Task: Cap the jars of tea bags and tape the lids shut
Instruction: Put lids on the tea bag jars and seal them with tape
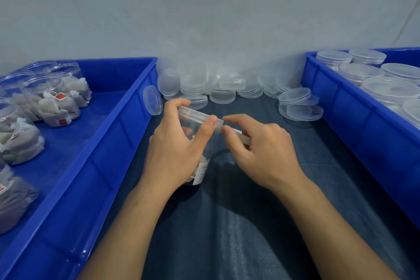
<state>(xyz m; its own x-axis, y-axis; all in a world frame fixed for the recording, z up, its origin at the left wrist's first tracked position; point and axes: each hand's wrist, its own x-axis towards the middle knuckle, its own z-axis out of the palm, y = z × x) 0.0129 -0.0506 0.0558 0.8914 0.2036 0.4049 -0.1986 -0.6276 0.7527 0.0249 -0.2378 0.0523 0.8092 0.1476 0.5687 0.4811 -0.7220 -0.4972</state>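
Gripping the capped jar (197,143) around its body, the left hand (175,150) has fingers and thumb curled tight, the thumb tip pressed on the lid (197,115) rim. Just beyond that thumb, the right hand (261,150) pinches something thin at the lid's edge, forefinger and thumb nearly touching; it looks like clear tape, though the strip itself is too faint to make out. A pale roll or dispenser (242,137) peeks out under the right fingers.

Now the risks, as I read them. If the pinch slips, the tape could fold onto itself or land crooked across the seam between lid and jar. The jar is tilted, its lid pointing away from the wrists, so a loose lid could pop if the left thumb eases off before the tape bites. Tea bags (201,170) show through the wall below the left palm, and they would spill.

Room to move: outside the left knuckles rises the wall of a blue bin (127,120) holding open jars (43,95), quite near. Past the fingertips sits a heap of spare lids (218,91), one leaning on the bin wall close to the left fingers. Outside the right hand, another blue bin (341,116) of capped jars (386,88) stands well apart, with dark cloth (250,223) open toward the wrists.
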